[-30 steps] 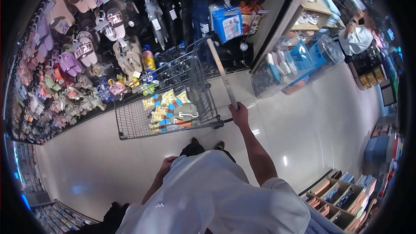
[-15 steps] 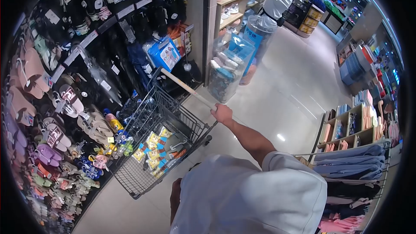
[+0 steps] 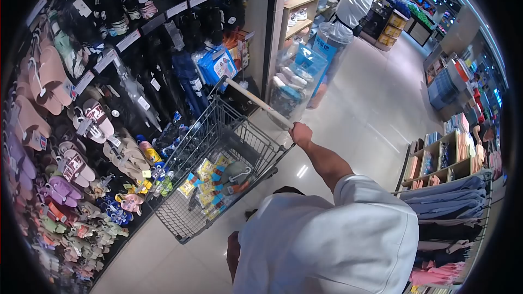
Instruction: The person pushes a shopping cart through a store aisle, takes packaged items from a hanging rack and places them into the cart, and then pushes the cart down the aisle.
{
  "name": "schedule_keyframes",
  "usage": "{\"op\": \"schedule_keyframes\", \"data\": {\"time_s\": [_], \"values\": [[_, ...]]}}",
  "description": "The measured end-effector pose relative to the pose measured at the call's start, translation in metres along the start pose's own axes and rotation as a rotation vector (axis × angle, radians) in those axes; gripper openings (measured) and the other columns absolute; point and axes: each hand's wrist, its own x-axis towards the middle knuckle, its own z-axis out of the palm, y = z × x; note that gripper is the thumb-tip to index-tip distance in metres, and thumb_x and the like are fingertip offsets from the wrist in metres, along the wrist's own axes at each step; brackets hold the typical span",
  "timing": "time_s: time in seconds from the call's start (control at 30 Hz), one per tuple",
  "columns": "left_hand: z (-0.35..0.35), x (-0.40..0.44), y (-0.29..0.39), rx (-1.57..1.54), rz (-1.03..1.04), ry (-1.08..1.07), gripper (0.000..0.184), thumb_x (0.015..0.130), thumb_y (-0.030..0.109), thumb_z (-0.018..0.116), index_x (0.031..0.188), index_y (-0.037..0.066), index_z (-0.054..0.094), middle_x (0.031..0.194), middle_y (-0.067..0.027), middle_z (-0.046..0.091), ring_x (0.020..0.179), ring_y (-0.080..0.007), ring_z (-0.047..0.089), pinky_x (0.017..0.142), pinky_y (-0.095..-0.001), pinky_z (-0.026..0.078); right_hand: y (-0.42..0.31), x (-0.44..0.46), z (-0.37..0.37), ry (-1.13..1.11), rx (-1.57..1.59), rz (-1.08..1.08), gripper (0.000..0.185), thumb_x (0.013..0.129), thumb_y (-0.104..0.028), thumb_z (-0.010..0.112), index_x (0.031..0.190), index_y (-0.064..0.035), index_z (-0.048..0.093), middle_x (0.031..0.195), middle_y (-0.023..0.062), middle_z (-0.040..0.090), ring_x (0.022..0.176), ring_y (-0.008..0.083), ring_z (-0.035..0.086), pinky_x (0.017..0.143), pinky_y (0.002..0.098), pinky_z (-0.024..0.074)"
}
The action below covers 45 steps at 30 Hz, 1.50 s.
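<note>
My right hand (image 3: 301,134) is wrapped round the near end of the handle of a shopping cart (image 3: 180,215). Inside the dark wire basket lie several yellow, white and blue packets (image 3: 210,177). Beside them is a grey-green rounded item (image 3: 236,173), perhaps a cap, and something with orange on it. At my left side only a shaded bit of my left hand or forearm (image 3: 233,247) shows past my white shirt; its fingers cannot be made out. The cart's left side is close to hanging slippers (image 3: 129,155).
A wall rack of slippers and socks (image 3: 147,11) runs along the left. Ahead stand clear bins (image 3: 294,79) of goods and a person (image 3: 351,2) in a white top with raised arms. Right are cubby shelves (image 3: 430,160) and hanging clothes (image 3: 447,201). A tiled aisle (image 3: 370,103) stretches ahead.
The view has shifted, so the cart, my right hand and the left rack sit further right in it. The grey-green item in the basket shows more fully. My right hand keeps its hold.
</note>
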Motion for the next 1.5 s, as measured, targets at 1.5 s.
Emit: {"op": "schedule_keyframes", "data": {"time_s": [1.5], "values": [[0.215, 0.010, 0.011, 0.036, -0.381, 0.521, 0.043, 0.083, 0.038, 0.069, 0.108, 0.003, 0.074, 0.110, -0.0199, 0.072, 0.106, -0.0335, 0.068, 0.095, -0.0400, 0.052, 0.079, 0.153, -0.011, -0.660, 0.697, -0.302, 0.033, 0.087, -0.030, 0.074, 0.090, 0.0011, 0.063, 0.068, 0.0120, 0.066, 0.062, 0.0216, 0.068, 0.056, 0.0348, 0.0526]]}}
